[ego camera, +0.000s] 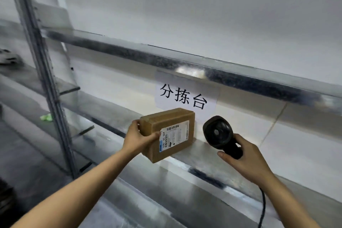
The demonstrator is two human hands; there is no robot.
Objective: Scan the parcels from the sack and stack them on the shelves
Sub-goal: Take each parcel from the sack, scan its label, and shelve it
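Observation:
My left hand (pixel 137 138) grips a brown cardboard parcel (pixel 182 141) by its left end, thumb on the white barcode label (pixel 174 136) that faces me. The parcel is held tilted over the front of a metal shelf (pixel 207 155); whether it touches the shelf I cannot tell. To its right, my right hand (pixel 246 155) holds a black handheld scanner (pixel 219 132) by the handle. The scanner's head is turned toward me and up, beside the parcel's right end. Its black cable (pixel 262 207) hangs down past my wrist.
A paper sign with black characters (pixel 185 96) hangs on the white wall behind the shelf. Another metal shelf rail (pixel 166 59) runs above. A grey upright post (pixel 48 79) stands at left, with a green scrap (pixel 46 117) beyond it and lower shelf levels below.

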